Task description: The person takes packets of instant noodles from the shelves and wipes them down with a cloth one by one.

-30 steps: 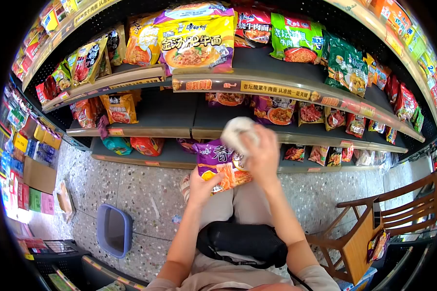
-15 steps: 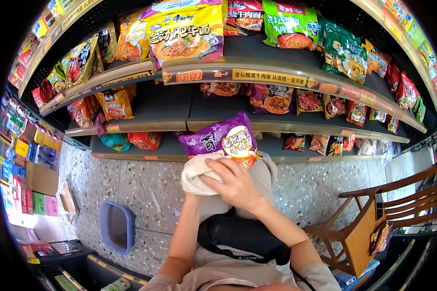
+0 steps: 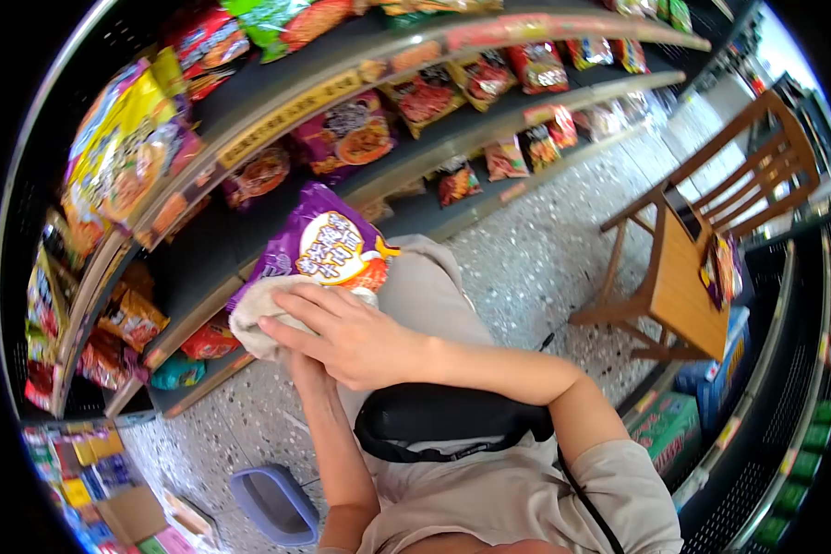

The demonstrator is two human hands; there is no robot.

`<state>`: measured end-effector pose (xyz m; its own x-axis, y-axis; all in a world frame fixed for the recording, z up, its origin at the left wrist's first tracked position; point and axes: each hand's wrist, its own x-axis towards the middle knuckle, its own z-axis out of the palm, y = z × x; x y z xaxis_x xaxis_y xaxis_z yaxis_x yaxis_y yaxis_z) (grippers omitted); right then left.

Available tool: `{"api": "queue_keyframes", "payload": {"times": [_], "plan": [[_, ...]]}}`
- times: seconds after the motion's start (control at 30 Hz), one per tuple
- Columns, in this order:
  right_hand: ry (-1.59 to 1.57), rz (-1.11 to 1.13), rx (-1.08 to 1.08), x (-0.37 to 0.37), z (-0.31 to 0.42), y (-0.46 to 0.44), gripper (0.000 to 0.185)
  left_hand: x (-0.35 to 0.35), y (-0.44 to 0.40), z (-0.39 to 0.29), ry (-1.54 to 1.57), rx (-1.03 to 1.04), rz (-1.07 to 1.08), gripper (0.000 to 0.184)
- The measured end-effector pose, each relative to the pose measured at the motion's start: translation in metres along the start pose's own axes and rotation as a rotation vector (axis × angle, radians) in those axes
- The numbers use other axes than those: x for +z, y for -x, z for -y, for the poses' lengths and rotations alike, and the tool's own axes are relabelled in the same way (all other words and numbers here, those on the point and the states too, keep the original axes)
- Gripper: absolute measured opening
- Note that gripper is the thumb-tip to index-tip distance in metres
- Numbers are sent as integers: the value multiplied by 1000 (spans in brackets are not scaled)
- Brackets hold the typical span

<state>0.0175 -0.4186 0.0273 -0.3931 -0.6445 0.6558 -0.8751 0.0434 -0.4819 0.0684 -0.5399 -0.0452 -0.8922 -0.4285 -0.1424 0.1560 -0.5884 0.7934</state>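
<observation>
A purple instant noodle packet (image 3: 319, 245) is tilted above my lap, its printed front facing up. Bunched over the packet's lower edge is a whitish cloth (image 3: 260, 319). My right hand (image 3: 355, 337) lies across the cloth, its bent fingers gripping it against the packet. From below, my left hand (image 3: 311, 371) reaches up to the same spot. Cloth and right hand cover its fingers, so I cannot see how it holds on.
Shelves (image 3: 277, 125) with noodle packets curve around the front. A wooden chair (image 3: 688, 295) stands at right with a packet on its seat. A blue-grey bin (image 3: 275, 503) sits on the speckled floor, near an open cardboard box (image 3: 131, 511). More shelving (image 3: 757, 443) runs behind at right.
My view has swung to the right, so the shelves look tilted and the chair shows more fully. The packet, cloth and both hands stay together, now further left in view.
</observation>
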Motion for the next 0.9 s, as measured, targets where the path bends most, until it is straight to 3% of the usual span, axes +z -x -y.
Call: {"api": "queue_keyframes", "payload": {"times": [0.1, 0.17, 0.2, 0.23, 0.3, 0.37, 0.43, 0.5, 0.57, 0.63, 0.77, 0.83, 0.9], "plan": [[-142, 4, 17, -34, -10, 23, 67, 10, 1, 2, 1, -66, -62, 53], [-30, 92, 144, -82, -12, 52, 65, 18, -3, 9, 49, -109, -111, 52], [9, 130, 238, -110, -10, 75, 63, 9, -7, 16, 142, -119, -27, 51], [124, 58, 296, -131, -11, 105, 56, 12, -5, 20, 153, -134, -44, 51], [261, -9, 713, -171, 12, 173, 45, 22, -2, 25, 182, -147, -69, 51], [462, 64, 996, -191, 47, 250, 39, 16, -6, 37, 195, -193, -31, 52], [464, 139, 1310, -183, 97, 328, 31, 9, -11, 49, 204, -256, 2, 53], [235, 101, 1573, -159, 149, 361, 23, 13, -9, 55, 159, -288, 25, 55], [-16, 128, 1670, -136, 185, 348, 21, 9, -14, 57, 128, -308, 75, 56], [-182, 110, 1534, -113, 204, 344, 18, 7, -17, 59, 106, -334, 117, 59], [-187, 24, 1110, -63, 197, 283, 18, 9, -16, 56, 106, -357, 165, 63], [-162, 27, 951, -53, 184, 246, 20, 9, -17, 53, 119, -349, 171, 65], [-10, -123, 747, -37, 163, 220, 32, 3, -18, 51, 132, -331, 203, 66]]}}
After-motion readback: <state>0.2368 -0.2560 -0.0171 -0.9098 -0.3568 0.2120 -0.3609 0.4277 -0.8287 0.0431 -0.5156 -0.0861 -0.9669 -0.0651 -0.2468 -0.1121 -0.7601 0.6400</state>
